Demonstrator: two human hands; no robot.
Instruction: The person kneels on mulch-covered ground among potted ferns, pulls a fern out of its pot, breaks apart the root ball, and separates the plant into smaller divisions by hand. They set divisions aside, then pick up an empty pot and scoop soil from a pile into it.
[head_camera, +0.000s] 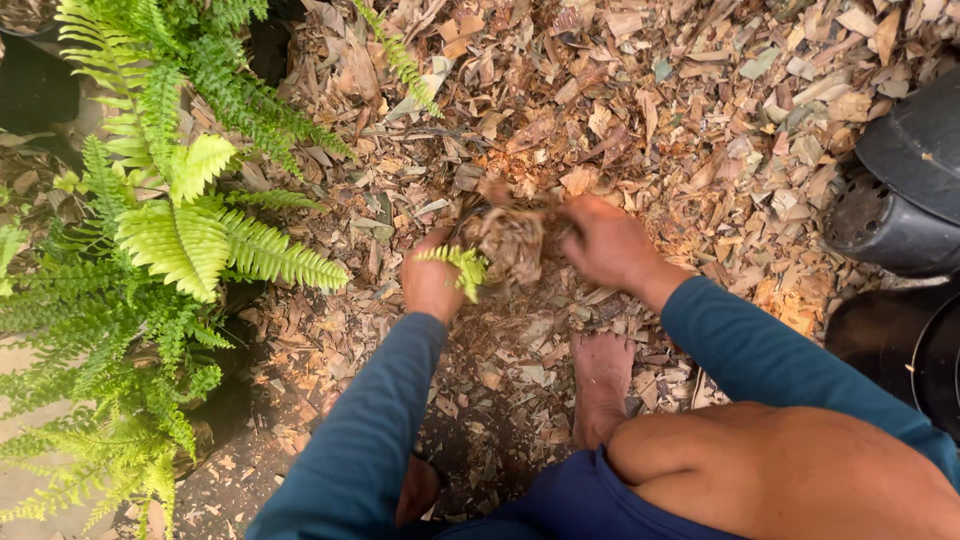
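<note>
Sitting between left hand (432, 283) and right hand (607, 243): root clump (508, 240).

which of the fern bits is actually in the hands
The small frond by the left hand, attached to the root clump that the right hand also holds. The big ferns at the left stand untouched.

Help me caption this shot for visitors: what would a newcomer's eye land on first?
Probably the bright green fern that fills the left side. Next, at the centre, the left hand and right hand hold a brown root clump with a small green frond, over a ground of dry leaf litter. Black plastic pots lie at the right edge.
</note>
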